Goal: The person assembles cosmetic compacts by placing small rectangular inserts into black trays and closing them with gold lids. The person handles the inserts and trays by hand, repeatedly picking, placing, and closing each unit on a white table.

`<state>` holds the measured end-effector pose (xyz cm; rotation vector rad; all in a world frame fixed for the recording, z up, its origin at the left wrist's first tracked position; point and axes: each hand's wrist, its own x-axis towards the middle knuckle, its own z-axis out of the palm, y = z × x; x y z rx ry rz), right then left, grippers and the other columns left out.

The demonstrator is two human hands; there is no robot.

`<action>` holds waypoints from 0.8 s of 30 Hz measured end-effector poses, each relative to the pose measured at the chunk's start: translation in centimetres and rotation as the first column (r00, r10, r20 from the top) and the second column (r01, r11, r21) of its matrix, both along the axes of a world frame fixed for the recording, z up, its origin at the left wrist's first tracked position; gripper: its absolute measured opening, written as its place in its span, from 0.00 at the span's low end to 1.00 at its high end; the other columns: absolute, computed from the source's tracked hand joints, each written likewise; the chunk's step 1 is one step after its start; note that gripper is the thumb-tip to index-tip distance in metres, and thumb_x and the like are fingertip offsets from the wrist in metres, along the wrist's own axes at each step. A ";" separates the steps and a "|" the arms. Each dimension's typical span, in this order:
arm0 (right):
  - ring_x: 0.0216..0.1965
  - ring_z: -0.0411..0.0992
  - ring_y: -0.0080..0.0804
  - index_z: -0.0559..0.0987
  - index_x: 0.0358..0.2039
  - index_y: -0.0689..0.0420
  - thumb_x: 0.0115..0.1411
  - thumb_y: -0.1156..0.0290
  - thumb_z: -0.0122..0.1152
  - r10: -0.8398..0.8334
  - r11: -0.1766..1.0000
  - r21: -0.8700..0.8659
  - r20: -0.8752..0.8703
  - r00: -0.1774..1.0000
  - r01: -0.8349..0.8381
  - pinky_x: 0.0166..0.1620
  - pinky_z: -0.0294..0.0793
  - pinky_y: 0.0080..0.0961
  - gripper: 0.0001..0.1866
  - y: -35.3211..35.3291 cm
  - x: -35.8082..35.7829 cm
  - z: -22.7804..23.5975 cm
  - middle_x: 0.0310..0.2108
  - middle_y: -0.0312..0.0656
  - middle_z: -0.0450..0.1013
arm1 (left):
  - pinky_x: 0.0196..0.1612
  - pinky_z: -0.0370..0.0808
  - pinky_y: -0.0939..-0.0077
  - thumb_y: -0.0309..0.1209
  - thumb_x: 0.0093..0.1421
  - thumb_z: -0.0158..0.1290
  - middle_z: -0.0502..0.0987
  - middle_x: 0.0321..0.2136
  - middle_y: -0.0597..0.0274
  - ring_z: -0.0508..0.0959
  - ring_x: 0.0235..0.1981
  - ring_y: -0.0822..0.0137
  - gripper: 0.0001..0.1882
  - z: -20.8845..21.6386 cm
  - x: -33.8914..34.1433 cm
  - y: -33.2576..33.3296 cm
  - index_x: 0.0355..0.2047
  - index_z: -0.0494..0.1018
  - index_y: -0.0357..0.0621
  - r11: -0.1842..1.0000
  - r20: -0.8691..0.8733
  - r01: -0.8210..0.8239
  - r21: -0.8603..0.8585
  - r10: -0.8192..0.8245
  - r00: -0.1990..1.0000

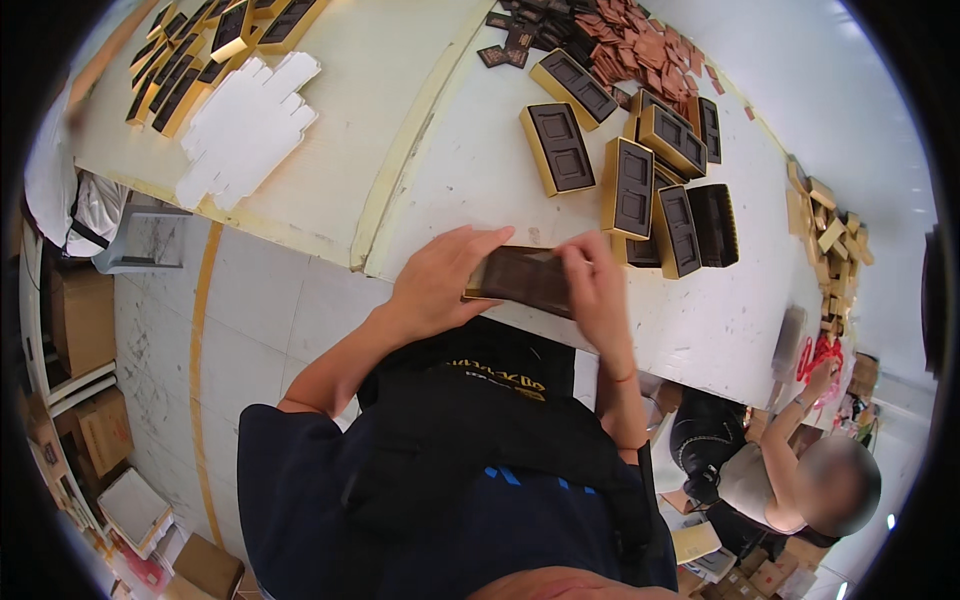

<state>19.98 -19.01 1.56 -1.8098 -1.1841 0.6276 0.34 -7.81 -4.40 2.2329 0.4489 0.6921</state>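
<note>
At the near edge of the white table, a shallow gold-edged box [480, 291] lies between my hands. Its upper side shows a smooth dark brown surface [528, 277]; whether this is a sheet or an insert I cannot tell. My left hand [435, 280] wraps around the box's left end, thumb near and fingers along the far side. Fingers bent, my right hand [600, 295] grips the right end and is slightly blurred. Just beyond stand several gold boxes with dark two-recess inserts, among them one lone box [557, 148] and a cluster [628, 188].
Loose reddish-brown packets [650, 50] and black packets [520, 38] are heaped at the far side. White flat cards [250, 125] and more gold boxes [180, 75] lie on the left table [340, 110]. A co-worker [770, 480] sits at the right, handling red ribbon [822, 358].
</note>
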 end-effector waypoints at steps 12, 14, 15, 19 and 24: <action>0.45 0.71 0.46 0.78 0.47 0.62 0.70 0.67 0.47 0.083 0.994 0.061 0.037 0.996 -0.085 0.51 0.69 0.38 0.15 3.2 -2.6 -1.5 0.43 0.48 0.76 | 0.67 0.64 0.50 0.41 0.50 0.69 0.70 0.56 0.55 0.71 0.58 0.52 0.43 0.7 -0.1 0.4 0.64 0.64 0.45 0.995 -0.035 0.056 0.087 -0.054 0.998; 0.44 0.71 0.47 0.78 0.47 0.62 0.70 0.67 0.46 0.124 0.991 0.007 0.271 0.955 -0.130 0.51 0.69 0.39 0.15 3.5 -2.5 -1.8 0.43 0.48 0.76 | 0.67 0.64 0.49 0.42 0.50 0.68 0.70 0.56 0.54 0.71 0.58 0.51 0.43 0.5 0.0 0.5 0.64 0.64 0.45 0.993 -0.023 0.059 0.099 -0.057 0.998; 0.44 0.71 0.47 0.78 0.47 0.62 0.70 0.67 0.46 0.155 0.987 -0.017 0.411 0.898 -0.162 0.51 0.69 0.40 0.15 3.6 -2.5 -1.7 0.44 0.48 0.76 | 0.67 0.64 0.49 0.42 0.50 0.68 0.70 0.56 0.54 0.71 0.58 0.51 0.43 0.5 0.0 0.6 0.64 0.64 0.45 0.992 -0.019 0.062 0.108 -0.060 0.998; 0.49 0.71 0.47 0.79 0.48 0.62 0.69 0.68 0.47 0.174 0.984 -0.010 0.267 0.948 -0.178 0.54 0.68 0.42 0.16 2.8 -1.3 -2.8 0.49 0.50 0.74 | 0.67 0.64 0.49 0.43 0.52 0.67 0.71 0.55 0.54 0.71 0.57 0.51 0.40 0.5 0.0 0.5 0.64 0.67 0.47 0.992 -0.037 0.048 0.120 -0.044 0.998; 0.58 0.69 0.46 0.80 0.50 0.60 0.61 0.78 0.54 0.235 0.948 0.215 0.032 0.972 -0.236 0.60 0.68 0.43 0.17 -2.3 0.5 -3.1 0.58 0.52 0.71 | 0.66 0.64 0.49 0.42 0.53 0.66 0.72 0.54 0.56 0.72 0.57 0.53 0.36 1.0 0.1 0.4 0.62 0.70 0.50 0.995 -0.047 0.042 0.093 -0.038 0.998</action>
